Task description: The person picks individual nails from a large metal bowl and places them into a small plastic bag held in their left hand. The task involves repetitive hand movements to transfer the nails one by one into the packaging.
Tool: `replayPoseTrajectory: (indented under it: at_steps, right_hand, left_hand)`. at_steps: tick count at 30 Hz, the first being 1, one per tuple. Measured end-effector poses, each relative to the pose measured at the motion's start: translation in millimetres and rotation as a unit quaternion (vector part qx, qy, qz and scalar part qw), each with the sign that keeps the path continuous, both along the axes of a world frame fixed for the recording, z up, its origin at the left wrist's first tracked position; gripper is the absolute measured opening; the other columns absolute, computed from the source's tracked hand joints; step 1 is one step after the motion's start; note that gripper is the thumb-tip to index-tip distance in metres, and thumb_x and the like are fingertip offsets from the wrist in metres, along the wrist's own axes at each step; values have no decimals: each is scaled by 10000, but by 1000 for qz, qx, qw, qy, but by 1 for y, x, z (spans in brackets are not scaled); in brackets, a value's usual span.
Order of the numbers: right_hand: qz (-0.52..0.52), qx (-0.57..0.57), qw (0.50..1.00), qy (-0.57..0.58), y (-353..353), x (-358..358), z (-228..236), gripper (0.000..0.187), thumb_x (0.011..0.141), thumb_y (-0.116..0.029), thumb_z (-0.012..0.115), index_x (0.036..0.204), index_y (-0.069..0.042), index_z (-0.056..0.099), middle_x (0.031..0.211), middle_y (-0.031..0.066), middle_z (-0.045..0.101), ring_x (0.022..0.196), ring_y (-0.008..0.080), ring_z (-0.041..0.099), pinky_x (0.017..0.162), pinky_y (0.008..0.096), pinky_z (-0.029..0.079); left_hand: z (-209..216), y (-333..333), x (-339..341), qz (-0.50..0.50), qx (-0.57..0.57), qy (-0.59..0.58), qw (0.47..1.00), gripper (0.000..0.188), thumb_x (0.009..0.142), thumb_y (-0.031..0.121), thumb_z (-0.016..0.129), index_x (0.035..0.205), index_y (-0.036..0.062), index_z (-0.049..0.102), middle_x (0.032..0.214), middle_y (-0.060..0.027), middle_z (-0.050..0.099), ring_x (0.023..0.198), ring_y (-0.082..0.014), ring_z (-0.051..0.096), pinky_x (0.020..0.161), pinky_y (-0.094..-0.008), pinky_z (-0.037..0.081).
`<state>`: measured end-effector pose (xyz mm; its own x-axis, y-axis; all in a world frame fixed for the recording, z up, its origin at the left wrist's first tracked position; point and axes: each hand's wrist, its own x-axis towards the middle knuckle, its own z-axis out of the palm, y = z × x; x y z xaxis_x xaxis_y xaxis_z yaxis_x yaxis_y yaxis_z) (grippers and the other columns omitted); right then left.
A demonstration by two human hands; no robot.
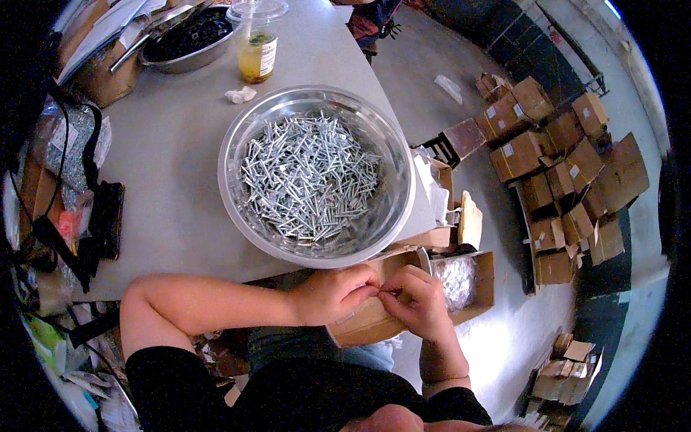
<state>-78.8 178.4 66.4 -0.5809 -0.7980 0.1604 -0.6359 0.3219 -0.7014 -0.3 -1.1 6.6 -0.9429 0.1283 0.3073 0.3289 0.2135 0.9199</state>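
A wide metal bowl [389, 216] heaped with silver screws [309, 176] stands at the table's near right edge. Just below its front rim, my left hand [338, 294] and my right hand [417, 299] meet with their fingertips pinched together. Whatever lies between those fingers is too small to make out. Both hands are above an open cardboard box [363, 325], partly covered by my left hand and forearm. Right beside it, a compartment holds crumpled clear plastic [457, 279].
On the grey table [173, 165] are a lidded drink cup [257, 54], a crumpled white tissue [240, 95] and a dark-filled basin [188, 45]. Black cables and a dark phone-like case [109, 219] lie left. Stacked cardboard boxes [561, 173] stand on the floor to the right.
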Motion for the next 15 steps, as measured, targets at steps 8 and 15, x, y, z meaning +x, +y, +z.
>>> replayPoseTrajectory:
  at_steps: [8,15]
  right_hand:
    - [27,6,997,-71,15,-3,-15,108,700,16,648,715,-26,550,696,75,542,617,218,539,537,303,422]
    - [-312,121,938,90,90,-30,-19,177,739,-86,731,699,-29,568,700,115,586,637,278,585,567,357,468]
  left_hand:
    - [-8,4,0,-5,4,13,1000,68,864,67,574,902,12,564,880,-154,582,814,-321,585,725,-402,461]
    - [-8,6,-1,10,55,-63,996,135,904,88,543,1021,20,539,900,-120,589,821,-235,587,754,-357,471]
